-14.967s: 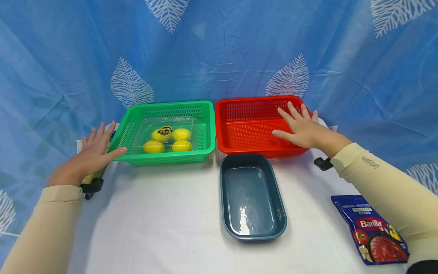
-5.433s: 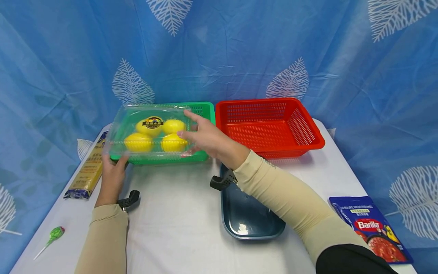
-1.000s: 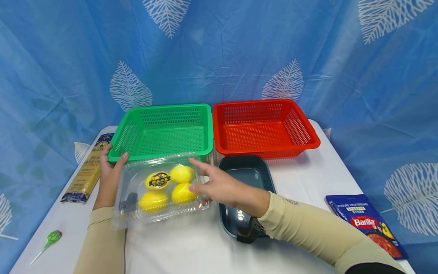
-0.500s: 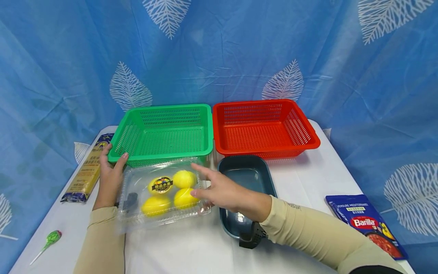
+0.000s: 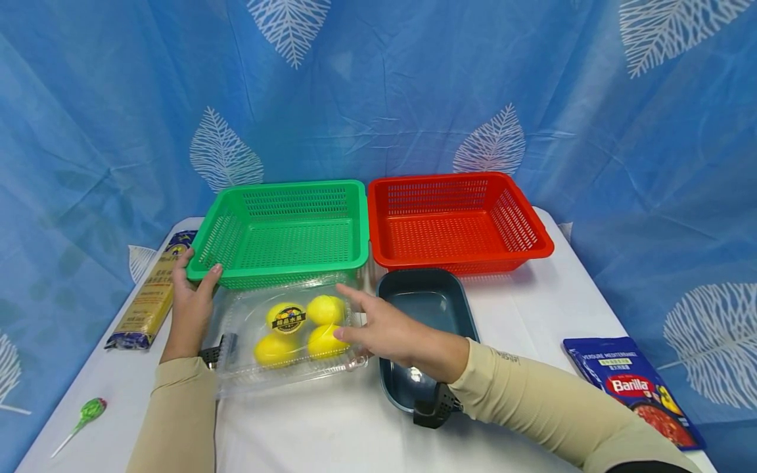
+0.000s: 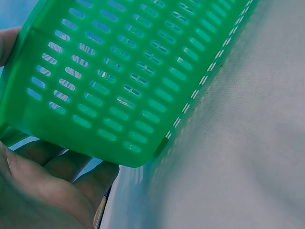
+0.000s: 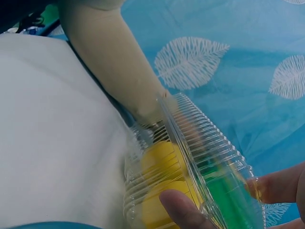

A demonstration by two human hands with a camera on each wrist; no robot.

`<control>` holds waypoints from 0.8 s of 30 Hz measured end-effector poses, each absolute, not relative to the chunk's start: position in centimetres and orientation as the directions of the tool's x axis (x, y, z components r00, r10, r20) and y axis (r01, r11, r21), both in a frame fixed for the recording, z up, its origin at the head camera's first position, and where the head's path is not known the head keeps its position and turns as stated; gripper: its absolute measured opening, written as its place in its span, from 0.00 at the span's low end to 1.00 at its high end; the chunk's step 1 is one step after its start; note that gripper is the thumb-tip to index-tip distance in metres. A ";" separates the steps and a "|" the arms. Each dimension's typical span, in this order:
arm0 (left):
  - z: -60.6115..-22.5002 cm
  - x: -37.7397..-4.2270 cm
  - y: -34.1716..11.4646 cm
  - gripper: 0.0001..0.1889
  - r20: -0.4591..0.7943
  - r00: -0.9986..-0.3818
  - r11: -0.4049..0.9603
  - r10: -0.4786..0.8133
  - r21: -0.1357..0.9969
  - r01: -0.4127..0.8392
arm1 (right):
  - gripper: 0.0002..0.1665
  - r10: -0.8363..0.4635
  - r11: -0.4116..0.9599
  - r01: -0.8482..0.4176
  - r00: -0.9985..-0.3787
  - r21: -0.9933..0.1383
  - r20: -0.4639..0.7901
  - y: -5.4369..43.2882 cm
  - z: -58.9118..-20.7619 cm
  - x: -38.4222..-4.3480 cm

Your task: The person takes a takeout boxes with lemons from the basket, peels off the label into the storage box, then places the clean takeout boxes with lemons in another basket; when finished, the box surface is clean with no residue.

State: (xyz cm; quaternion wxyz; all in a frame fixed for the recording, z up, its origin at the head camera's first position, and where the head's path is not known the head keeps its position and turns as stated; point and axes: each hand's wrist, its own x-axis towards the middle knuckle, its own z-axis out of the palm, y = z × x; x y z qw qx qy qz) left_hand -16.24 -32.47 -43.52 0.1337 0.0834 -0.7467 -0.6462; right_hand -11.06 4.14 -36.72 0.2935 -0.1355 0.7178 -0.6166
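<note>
A clear plastic clamshell box [image 5: 241, 332] with several lemons [image 5: 275, 349] inside and a black round label sits tilted in front of the green basket [image 5: 284, 270]. My right hand [image 5: 390, 328] holds its right end, thumb at the near side and fingers at the far side; in the right wrist view the thumb [image 7: 183, 207] presses by the lemons. My left hand [image 5: 192, 305] grips the green basket's front left corner, thumb along the front rim. In the left wrist view its curled fingers [image 6: 66, 164] reach beneath the rim. The box's left end overlaps my left wrist camera.
A red basket [image 5: 461, 253] stands right of the green one. A dark blue dish [image 5: 426, 299] sits before it, partly under my right forearm. Spaghetti [image 5: 142, 305] and a lollipop [image 5: 90, 410] lie at left, a Barilla sauce pouch [image 5: 629, 384] at right.
Over the longer span, the lemon box has come out of the green basket toward me, and my left hand has taken the basket corner. In the last second the box has shifted slightly right and nearer.
</note>
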 end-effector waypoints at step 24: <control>-43.8 -16.2 -32.7 0.43 0.104 -0.955 0.145 -0.279 0.987 0.065 | 0.53 -0.555 0.329 0.145 -0.770 -0.933 -0.315 3.3 -37.5 -11.3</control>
